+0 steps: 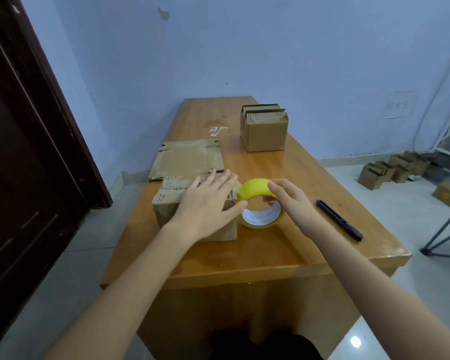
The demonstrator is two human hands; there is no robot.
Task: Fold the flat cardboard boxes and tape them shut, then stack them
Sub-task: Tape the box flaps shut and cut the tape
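Cardboard, brown and a bit scuffed, makes up the folded box (195, 206) near the front left of the wooden table (270, 250); its top flaps are turned in, their corrugated edges showing. The left hand (205, 203) lies flat across those flaps, fingers (213, 178) straight and spread, pressing down, with the thumb reaching toward the tape. Just beside the box's right edge stands a roll of yellow tape (260, 203), upright on its rim, white core visible. The right hand (289, 201) grips it, fingers curled over the top and into the core.

Behind the box a flat cardboard blank (187, 159) lies at the table's left edge. Farther back, toward the wall, a second folded box (264, 128) sits with its flaps upright and loose, open at the top; what is inside I cannot tell. A black pen (339, 220) lies at the right, well apart from the tape. More small boxes (392, 170) rest on the floor by the wall.
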